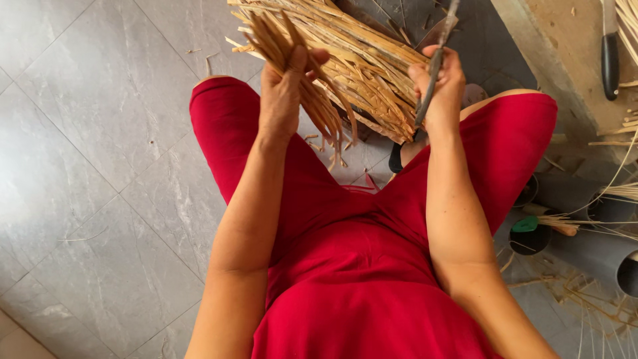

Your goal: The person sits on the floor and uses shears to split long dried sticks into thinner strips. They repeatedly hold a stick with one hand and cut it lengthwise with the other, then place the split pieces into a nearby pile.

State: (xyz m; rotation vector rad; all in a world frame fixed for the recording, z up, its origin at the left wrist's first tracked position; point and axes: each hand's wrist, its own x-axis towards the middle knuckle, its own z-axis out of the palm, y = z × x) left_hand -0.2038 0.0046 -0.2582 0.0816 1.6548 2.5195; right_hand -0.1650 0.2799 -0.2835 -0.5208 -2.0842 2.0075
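My left hand [284,90] is closed around a bundle of thin, pale bamboo strips [292,40], gripping it near its upper end while the lower ends hang toward my lap. A larger mass of woven and loose strips [372,73] spreads between my two hands above my knees. My right hand [442,86] is shut on a slim dark metal blade [435,66] that points up and away, its edge against the strips. I sit in red clothing, knees apart.
Grey tiled floor [86,166] lies on the left. On the right are grey pipe sections [598,246], a green-topped tool [528,226], scattered strips, and a wooden board [565,46] with a black-handled knife [610,56].
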